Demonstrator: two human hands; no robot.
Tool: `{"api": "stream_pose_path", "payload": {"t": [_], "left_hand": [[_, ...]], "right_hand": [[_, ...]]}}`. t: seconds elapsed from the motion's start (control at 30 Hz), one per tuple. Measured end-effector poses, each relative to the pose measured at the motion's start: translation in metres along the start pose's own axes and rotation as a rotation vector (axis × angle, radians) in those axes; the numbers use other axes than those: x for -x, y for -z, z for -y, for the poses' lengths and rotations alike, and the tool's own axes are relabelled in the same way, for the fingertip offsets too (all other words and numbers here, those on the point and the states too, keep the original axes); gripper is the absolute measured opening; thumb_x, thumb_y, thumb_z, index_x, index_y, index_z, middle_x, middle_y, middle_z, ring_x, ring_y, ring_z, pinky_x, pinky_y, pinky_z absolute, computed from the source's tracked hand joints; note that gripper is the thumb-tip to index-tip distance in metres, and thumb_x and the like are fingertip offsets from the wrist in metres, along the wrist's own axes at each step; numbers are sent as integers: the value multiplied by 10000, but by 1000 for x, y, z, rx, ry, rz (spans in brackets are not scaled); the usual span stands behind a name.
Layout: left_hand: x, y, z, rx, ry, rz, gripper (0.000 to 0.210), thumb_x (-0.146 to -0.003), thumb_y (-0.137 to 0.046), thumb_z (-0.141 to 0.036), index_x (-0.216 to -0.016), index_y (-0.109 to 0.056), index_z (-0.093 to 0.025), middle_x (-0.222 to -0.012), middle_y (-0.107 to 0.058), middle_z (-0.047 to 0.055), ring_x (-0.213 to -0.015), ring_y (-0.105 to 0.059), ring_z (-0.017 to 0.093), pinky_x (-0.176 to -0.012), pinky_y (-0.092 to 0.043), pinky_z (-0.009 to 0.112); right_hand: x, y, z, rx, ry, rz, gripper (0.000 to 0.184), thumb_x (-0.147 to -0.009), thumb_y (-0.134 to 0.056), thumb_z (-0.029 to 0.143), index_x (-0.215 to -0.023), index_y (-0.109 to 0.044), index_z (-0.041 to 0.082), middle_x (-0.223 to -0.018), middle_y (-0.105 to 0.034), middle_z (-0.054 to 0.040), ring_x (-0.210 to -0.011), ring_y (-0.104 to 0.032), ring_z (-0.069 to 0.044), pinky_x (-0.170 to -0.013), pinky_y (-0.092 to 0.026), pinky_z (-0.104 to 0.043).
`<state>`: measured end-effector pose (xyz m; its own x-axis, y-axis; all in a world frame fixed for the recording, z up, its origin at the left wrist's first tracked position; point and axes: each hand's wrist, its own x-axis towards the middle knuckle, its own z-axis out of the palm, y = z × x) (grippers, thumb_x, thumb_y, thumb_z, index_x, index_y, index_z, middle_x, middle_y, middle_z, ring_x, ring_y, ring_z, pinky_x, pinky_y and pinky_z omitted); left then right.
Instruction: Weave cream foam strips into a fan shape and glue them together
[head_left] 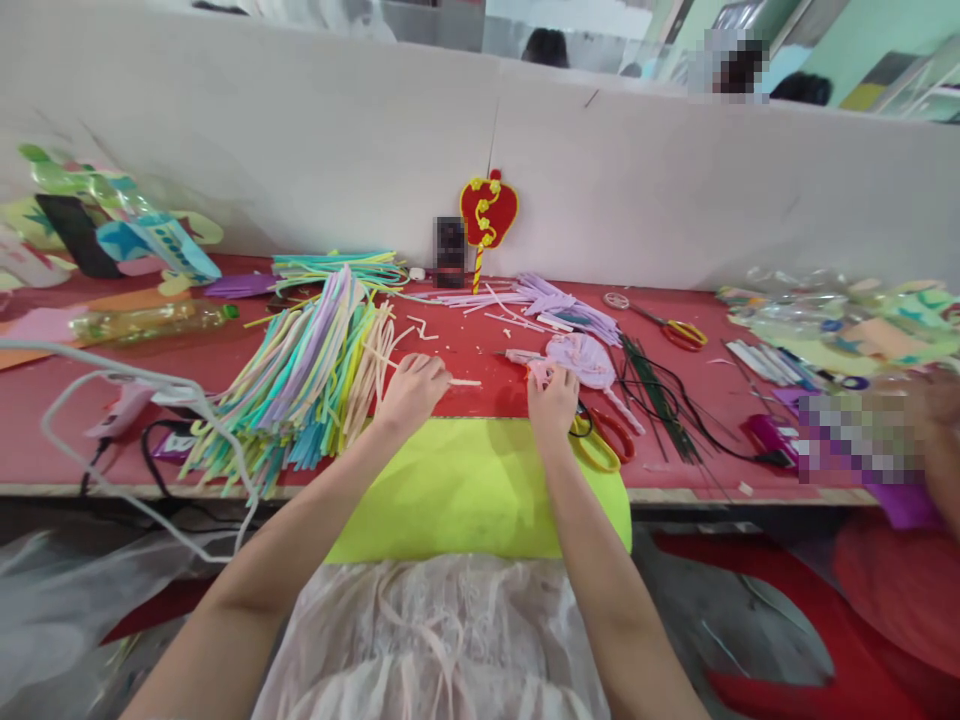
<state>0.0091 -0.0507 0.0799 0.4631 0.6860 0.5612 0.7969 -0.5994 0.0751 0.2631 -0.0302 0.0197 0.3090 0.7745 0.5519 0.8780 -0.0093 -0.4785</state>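
Observation:
My left hand (pixel 414 388) is closed on a cream pipe cleaner (pixel 465 382), whose end sticks out to the right over the red tabletop. My right hand (pixel 555 398) has its fingers curled around a small pinkish thing (pixel 540 372); its kind is mostly hidden. Just behind that hand lies a lavender fan-shaped piece (pixel 589 358) with a twisted handle. Scissors (pixel 600 445) with yellow and red handles lie beside my right wrist. A big bundle of pastel pipe cleaners (pixel 300 380) is heaped left of my left hand.
A red fan with yellow trim (pixel 489 212) stands against the white partition (pixel 337 150). Lavender pipe cleaners (pixel 555 300), dark green stems (pixel 652 400) and second scissors (pixel 679 332) lie behind and right. Plastic bottles (pixel 157 320) are at left. Another person's hand (pixel 941 410) shows at far right.

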Motion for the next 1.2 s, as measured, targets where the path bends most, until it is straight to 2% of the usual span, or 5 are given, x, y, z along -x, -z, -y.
{"api": "stream_pose_path", "payload": {"t": [0.23, 0.5, 0.63, 1.03, 1.2], "left_hand": [[-20, 42, -2, -38, 170, -476, 125, -866, -584, -275, -923, -683, -224, -834, -652, 38, -815, -573, 185, -780, -399, 333], [-36, 44, -6, 806, 649, -1023, 170, -812, -648, -365, -861, -644, -202, -712, -581, -21, -620, -512, 93, -601, -398, 216], [-34, 6, 4, 1355, 740, -860, 208, -738, -717, -369, -787, -613, -197, -689, -553, -42, -592, -510, 67, -607, -405, 193], [-6, -53, 6, 1747, 1012, -601, 210, -686, -736, -321, -790, -597, -202, -867, -691, -10, -664, -597, 55, -637, -427, 184], [-2, -54, 3, 1791, 1025, -525, 192, -693, -730, -308, -810, -616, -207, -894, -698, -10, -669, -597, 54, -641, -434, 183]], "right_hand": [[-12, 1, -15, 143, -190, 256, 337, -804, -556, 349, -1064, -518, 139, -1079, -565, -148, -867, -597, -246, -737, -445, -336], [-22, 0, -23, 63, -112, 290, 229, -807, -498, 317, -933, -569, 139, -932, -613, -131, -834, -585, -237, -747, -431, -335], [-36, 11, -35, 74, -160, 185, 307, -831, -459, 393, -954, -575, 137, -916, -617, -136, -818, -573, -245, -735, -435, -356], [-52, 3, -49, 149, -223, 5, 386, -845, -488, 428, -1030, -618, 115, -1109, -572, -210, -1059, -517, -320, -881, -409, -456], [-31, -11, 13, -466, -133, 102, 342, -838, -495, 417, -915, -671, 134, -933, -671, -126, -890, -591, -234, -851, -448, -384]]}}
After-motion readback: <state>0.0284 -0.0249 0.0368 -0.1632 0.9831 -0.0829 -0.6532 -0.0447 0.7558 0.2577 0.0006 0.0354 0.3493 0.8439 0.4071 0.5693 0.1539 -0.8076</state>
